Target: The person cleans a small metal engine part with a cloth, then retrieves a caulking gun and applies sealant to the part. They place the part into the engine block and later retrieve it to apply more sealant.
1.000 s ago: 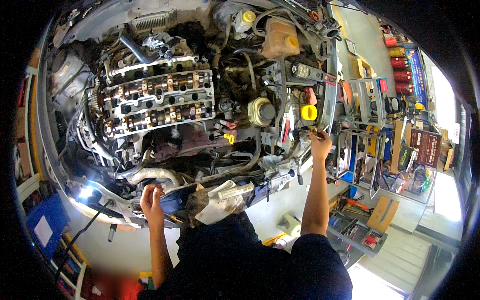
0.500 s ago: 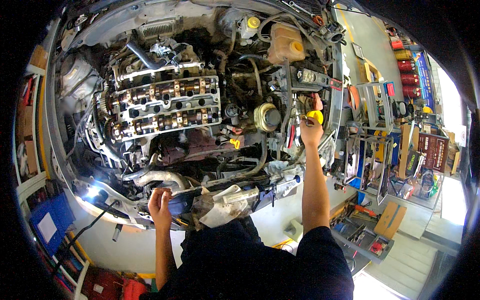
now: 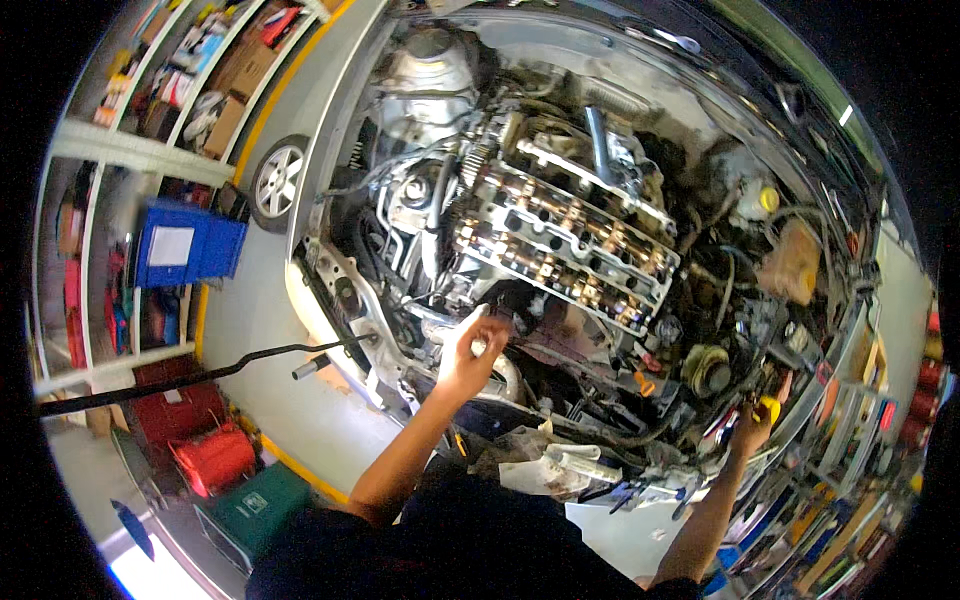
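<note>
My left hand is raised at the front of the engine bay over a pale curved hose. Its fingers are curved but smeared by motion, so their grip is unclear. Above it lies the exposed engine top with rows of camshaft parts. Off to the right, my right hand has closed fingers beside a yellow cylindrical cup, on something too small to make out. An orange looped handle sits between my hands, near a round reservoir with a dark cap.
Shelving with boxes, a blue panel and a wheel are at the left. A dark bar crosses to the car. Red containers sit low left. Metal racks crowd the right, beyond the car's edge.
The view has swung left, so the engine bay appears rotated and further right. My left hand has risen toward the engine. My right hand moved to the yellow cup and remains there.
</note>
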Motion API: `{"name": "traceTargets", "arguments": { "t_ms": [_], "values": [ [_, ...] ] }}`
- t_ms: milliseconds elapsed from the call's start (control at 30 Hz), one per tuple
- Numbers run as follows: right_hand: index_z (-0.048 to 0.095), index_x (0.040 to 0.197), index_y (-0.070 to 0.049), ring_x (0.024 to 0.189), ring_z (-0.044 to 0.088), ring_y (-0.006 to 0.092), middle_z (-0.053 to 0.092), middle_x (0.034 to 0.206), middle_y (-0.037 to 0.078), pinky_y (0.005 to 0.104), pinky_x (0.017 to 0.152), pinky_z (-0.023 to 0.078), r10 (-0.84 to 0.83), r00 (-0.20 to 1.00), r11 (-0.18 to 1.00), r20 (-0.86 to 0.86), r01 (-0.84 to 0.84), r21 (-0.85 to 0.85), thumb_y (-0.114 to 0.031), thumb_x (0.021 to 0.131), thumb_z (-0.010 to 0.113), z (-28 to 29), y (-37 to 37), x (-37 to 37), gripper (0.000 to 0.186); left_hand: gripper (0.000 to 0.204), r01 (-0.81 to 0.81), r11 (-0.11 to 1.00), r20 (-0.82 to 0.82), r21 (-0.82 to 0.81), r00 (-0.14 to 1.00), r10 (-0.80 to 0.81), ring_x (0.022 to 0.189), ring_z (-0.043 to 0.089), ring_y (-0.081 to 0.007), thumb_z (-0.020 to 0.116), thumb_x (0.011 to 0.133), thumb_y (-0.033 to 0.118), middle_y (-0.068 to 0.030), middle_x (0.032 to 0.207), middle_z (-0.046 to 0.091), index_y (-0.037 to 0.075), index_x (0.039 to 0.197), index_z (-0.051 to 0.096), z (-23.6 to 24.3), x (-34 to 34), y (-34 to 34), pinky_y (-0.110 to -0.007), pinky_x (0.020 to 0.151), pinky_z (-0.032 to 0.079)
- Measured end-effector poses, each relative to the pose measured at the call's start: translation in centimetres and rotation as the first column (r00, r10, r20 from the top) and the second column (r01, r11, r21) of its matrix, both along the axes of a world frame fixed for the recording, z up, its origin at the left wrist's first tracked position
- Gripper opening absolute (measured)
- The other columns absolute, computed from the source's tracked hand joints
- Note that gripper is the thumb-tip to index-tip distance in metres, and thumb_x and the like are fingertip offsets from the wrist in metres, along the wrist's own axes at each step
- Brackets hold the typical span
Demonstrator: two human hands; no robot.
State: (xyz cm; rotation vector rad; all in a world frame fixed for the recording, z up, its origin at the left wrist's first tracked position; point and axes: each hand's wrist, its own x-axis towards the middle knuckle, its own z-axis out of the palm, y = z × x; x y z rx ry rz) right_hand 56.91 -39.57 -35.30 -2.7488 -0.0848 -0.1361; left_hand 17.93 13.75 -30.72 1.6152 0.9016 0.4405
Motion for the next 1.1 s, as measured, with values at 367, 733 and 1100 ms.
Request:
{"name": "traceTargets", "arguments": {
  "t_ms": [367, 733, 1100],
  "values": [
    [0.067, 0.128, -0.001, 0.099, 0.071, 0.028, 0.072, 0.118, 0.016, 0.0374, 0.089, 0.056, 0.402, 0.901, 0.893, 0.162, -0.425, 0.146, -0.009, 0.094, 0.074, 8.9, 30.9, -5.4, 0.036, 0.047, -0.221, 0.903, -0.009, 0.368, 0.97, 0.242, 0.095, 0.068, -0.0376, 0.075, 0.09, 0.015, -0.0308, 0.146, 0.045, 0.0, 0.128, 0.053, -5.9, 12.6, 10.5, -0.046, 0.081, 0.057],
    [0.071, 0.12, -0.001, 0.096, 0.072, 0.0316, 0.073, 0.107, 0.017, 0.0396, 0.087, 0.058, 0.977, 0.184, 0.141, 0.104, -0.934, 0.327, 0.001, 0.092, 0.066, -0.4, 68.1, -8.1, 0.028, 0.05, -0.248, 0.902, -0.149, 0.354, 0.937, 0.316, 0.107, 0.064, -0.0502, 0.066, 0.084, 0.014, -0.0318, 0.135, 0.048, -0.005, 0.128, 0.052, -6.7, 15.4, 13.2, -0.053, 0.087, 0.056],
    [0.07, 0.117, 0.002, 0.116, 0.063, 0.0366, 0.065, 0.121, 0.019, 0.0446, 0.102, 0.052, 0.994, 0.007, 0.026, -0.112, -0.987, 0.162, 0.001, 0.091, 0.062, -2.3, 72.1, -6.7, 0.027, 0.049, -0.234, 0.862, -0.178, 0.449, 0.922, 0.343, 0.109, 0.062, -0.0498, 0.068, 0.084, 0.011, -0.0359, 0.136, 0.052, -0.004, 0.128, 0.052, -8.0, 14.9, 12.9, -0.054, 0.091, 0.052]
  ]
}}
